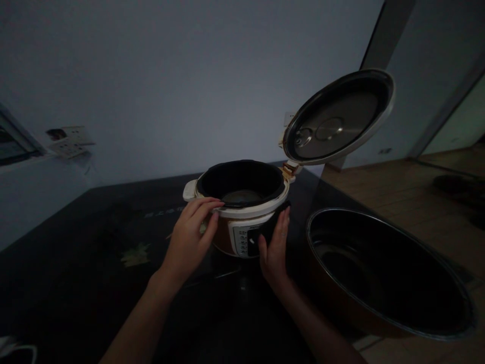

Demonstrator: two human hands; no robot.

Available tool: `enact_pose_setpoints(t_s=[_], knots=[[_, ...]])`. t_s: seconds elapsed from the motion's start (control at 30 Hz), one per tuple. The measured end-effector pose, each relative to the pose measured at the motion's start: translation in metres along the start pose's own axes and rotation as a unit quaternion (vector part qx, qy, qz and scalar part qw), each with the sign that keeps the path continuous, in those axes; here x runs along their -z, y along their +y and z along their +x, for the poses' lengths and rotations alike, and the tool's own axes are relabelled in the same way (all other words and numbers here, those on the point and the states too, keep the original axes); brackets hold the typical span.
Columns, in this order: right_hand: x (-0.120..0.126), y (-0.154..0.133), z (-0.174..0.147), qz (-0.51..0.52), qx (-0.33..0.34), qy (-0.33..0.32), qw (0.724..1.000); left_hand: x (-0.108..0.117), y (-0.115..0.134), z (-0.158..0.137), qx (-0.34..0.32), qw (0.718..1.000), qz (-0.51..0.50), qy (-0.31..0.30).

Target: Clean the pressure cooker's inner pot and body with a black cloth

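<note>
A white and brown electric pressure cooker (223, 235) stands on the dark counter with its lid (341, 116) swung up to the right. Inside sits a black inner pot (242, 179), its bottom faintly visible. My left hand (191, 237) pinches the cooker's front left rim, fingertips on top and thumb below. My right hand (276, 247) is at the front right side, beside the control panel (241, 240). Its fingers press a dark cloth-like piece (270, 226) against the cooker; the dim light hides its exact kind.
A large dark pot (379, 268) stands close on the right, near the counter's edge. A leafy scrap (135, 254) lies on the dark counter (94, 293) to the left. Wall sockets (74, 141) and a window corner are at the left, with wooden flooring (379, 184) beyond.
</note>
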State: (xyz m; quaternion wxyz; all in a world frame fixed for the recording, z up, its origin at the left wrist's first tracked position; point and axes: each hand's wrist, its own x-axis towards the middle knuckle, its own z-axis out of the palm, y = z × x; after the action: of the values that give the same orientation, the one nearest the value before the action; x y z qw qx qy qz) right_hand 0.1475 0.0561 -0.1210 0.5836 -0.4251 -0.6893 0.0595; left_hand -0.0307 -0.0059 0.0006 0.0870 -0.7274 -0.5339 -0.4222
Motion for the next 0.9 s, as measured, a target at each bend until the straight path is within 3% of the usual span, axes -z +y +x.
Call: enact_pose_setpoints(t_s=[0.27,0.37,0.53,0.73,0.9], knots=[[-0.017,0.008,-0.034,-0.134,0.186,-0.028,0.973,-0.001,0.001,0.001,-0.008,1.0,0.006,-0.01],[-0.022,0.002,-0.043,-0.176,0.255,-0.081,0.947,-0.001,0.001,0.0,-0.017,1.0,0.012,-0.012],[-0.015,-0.009,-0.044,-0.193,0.299,-0.181,0.917,-0.003,-0.002,-0.001,-0.017,0.999,0.042,-0.018],[0.004,0.006,-0.056,-0.181,0.238,-0.174,0.938,-0.002,-0.003,-0.001,-0.022,0.998,0.053,-0.019],[0.009,0.012,-0.065,-0.105,0.068,-0.148,0.981,0.0,-0.002,-0.001,-0.018,0.999,0.035,-0.019]])
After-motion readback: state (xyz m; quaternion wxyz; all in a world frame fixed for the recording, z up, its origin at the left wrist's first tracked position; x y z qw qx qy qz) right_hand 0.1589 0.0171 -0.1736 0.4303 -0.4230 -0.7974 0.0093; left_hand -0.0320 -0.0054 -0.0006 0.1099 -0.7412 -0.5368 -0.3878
